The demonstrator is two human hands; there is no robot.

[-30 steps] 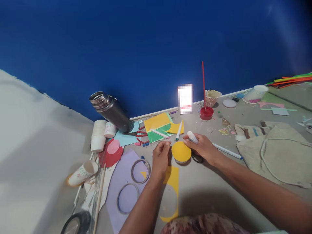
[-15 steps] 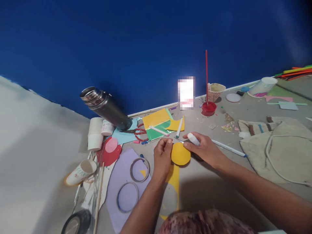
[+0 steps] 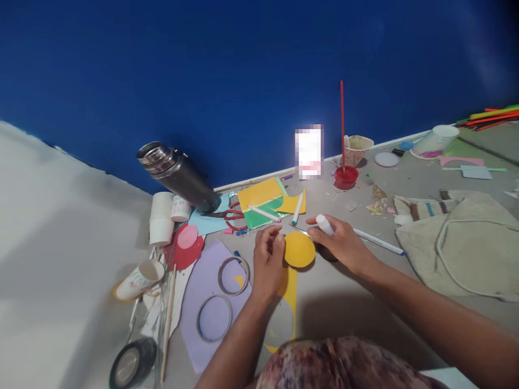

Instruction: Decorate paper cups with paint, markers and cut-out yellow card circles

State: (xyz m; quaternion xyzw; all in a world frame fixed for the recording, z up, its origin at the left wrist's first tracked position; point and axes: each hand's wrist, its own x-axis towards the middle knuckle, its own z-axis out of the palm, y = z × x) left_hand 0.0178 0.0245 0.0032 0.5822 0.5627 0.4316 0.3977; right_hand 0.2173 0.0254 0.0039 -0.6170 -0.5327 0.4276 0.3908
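A yellow paper disc [image 3: 299, 249] lies between my two hands, near the middle of the view. My left hand [image 3: 268, 259] is at the disc's left edge, fingers curled and thumb apart from them, with nothing visible between them. In my right hand [image 3: 338, 243], at the disc's upper right, is a small white bottle [image 3: 325, 225]. A thin metal tool [image 3: 299, 230] points left from the same hand; its rear part is hidden. Below the disc is a yellow sheet [image 3: 290, 292] with a round hole cut out.
Yellow and green paper [image 3: 261, 197], markers [image 3: 298, 208] and red-handled scissors [image 3: 233, 214] lie beyond my hands. Tape rings [image 3: 214, 319] rest on purple paper [image 3: 190, 292]. A dark flask [image 3: 178, 178] and paper cups [image 3: 160, 227] stand left; a cloth bag [image 3: 421, 243] lies right.
The fingers of my left hand have loosened and parted slightly at the disc's edge. My right hand still has the white bottle. The whole view has shifted slightly.
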